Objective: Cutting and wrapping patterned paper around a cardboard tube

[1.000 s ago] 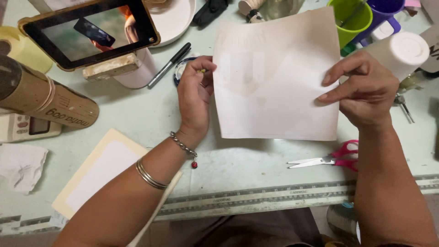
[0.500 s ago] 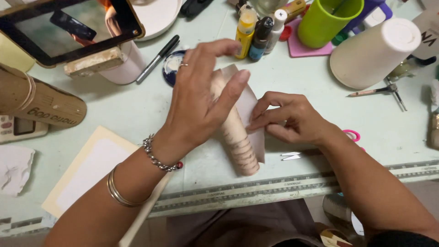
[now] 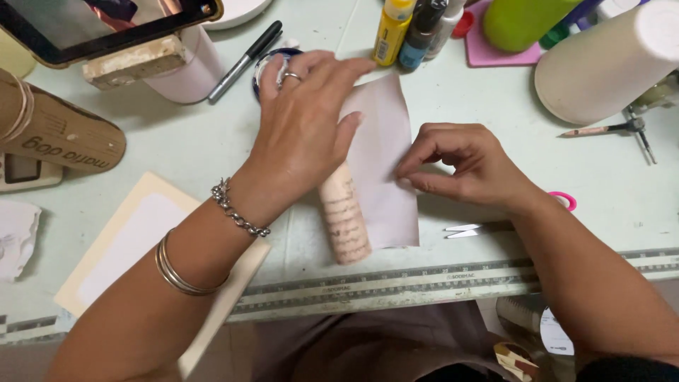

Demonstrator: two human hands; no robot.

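The pale green worktable is crowded at its far edge: a tablet propped on a wooden block, an upturned white cup, paint bottles, a black marker. A ruled metal strip runs along the near edge.

Near the middle a sheet of pale paper is seen lying flat, with a printed cardboard tube on its left edge. The left hand is laid flat over the tube's far end, fingers spread and extended, not clenched. The right hand is pressed on the sheet's right part, fingertips drawn together and pinning it to the table. Scissors lie just beside the right wrist, partly hidden.

Judged step: the tube is being rolled into the paper. Even pressure along the tube and a square paper edge would be called for, lest the wrap skew.
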